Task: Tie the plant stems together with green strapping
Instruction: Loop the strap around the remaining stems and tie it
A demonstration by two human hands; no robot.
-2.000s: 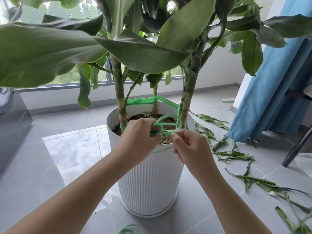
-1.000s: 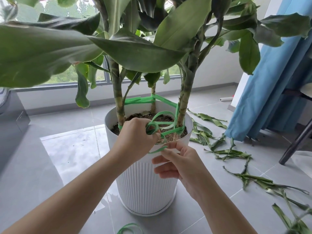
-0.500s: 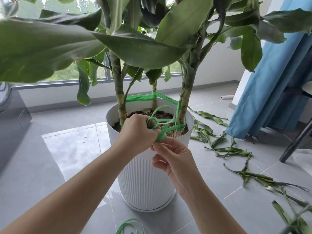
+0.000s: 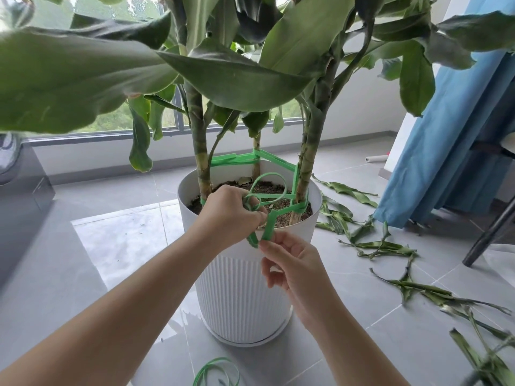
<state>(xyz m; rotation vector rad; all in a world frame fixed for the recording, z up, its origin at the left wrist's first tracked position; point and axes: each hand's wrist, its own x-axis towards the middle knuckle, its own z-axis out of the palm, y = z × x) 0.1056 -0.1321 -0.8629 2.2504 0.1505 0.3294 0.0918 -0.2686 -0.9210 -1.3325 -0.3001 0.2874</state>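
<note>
A broad-leaved houseplant (image 4: 83, 79) fills the upper view, rooted in a white ribbed pot (image 4: 239, 288) on the grey tiled floor. Three stems rise from the soil: a thick left stem (image 4: 199, 151), a thin middle stem (image 4: 256, 160) and a thick right stem (image 4: 309, 151). Green strapping (image 4: 231, 160) already runs between them as an upper band, and a lower run wraps the base of the right stem and crosses the soil towards the near rim.

The left hand (image 4: 225, 215) hovers over the near rim, fingers curled round a small loop of that lower run. A larger open loop stands up just behind it. The right hand (image 4: 292, 263), just in front of the rim, pinches the free tail of the strapping between thumb and forefinger.

The strapping looks light, flat and springy. It holds its curves instead of draping, so a knot will likely loosen unless tension stays on. Its surface seems smooth, so slipping is a risk. The best hold appears to be close to the crossing, pinching the flat faces, not the edges.
</note>
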